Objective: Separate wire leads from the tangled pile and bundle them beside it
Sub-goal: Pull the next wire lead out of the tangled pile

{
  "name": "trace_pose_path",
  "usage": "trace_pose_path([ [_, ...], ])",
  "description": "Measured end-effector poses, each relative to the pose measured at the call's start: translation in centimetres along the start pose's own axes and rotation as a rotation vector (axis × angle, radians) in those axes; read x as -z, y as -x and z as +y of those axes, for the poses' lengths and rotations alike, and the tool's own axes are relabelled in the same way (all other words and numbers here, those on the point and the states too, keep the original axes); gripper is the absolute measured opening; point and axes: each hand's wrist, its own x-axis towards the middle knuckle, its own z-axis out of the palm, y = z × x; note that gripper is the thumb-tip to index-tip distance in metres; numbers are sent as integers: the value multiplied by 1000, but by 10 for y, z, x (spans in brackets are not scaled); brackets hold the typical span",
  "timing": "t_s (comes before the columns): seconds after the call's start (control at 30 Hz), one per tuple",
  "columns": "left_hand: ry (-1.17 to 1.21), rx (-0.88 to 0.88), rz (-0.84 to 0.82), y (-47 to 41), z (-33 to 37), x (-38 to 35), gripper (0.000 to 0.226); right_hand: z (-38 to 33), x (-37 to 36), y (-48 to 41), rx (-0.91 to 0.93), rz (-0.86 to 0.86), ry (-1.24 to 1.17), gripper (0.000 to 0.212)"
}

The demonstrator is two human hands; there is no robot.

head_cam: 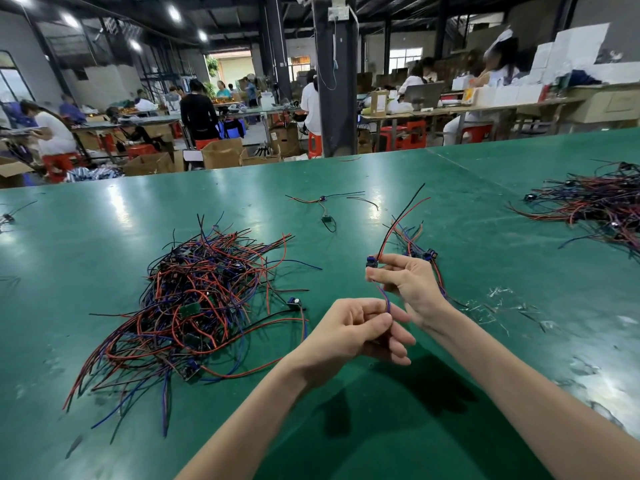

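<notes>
A tangled pile (194,306) of red, black and blue wire leads with small green boards lies on the green table (450,427), left of centre. My right hand (405,285) is raised and pinches one lead (398,223) at its small dark component, its red and black wires standing upward. My left hand (360,330) pinches the lower blue and red end of that same lead. A small bundle (415,244) of separated leads lies on the table just behind my right hand.
A loose lead (323,202) with a small board lies further back at centre. Another large wire pile (595,206) sits at the far right. Clear plastic scraps (498,303) lie right of my arms. People work at benches beyond the table's far edge.
</notes>
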Motion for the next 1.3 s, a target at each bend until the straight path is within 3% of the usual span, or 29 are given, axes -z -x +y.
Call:
trace_pose_path([
  [0.53, 34, 9, -132, 0, -4, -4, 23, -1, 3, -1, -116, -44, -108, 23],
  [0.73, -78, 5, -122, 0, -7, -1, 27, -1, 2, -1, -109, -40, -98, 21],
  [1.17, -58, -6, -115, -1, -9, 3, 43, -3, 1, -1, -90, -20, -68, 16],
  [1.3, -50, -20, -82, -2, -12, -1, 36, -6, 3, -2, -76, 1, -79, 15],
])
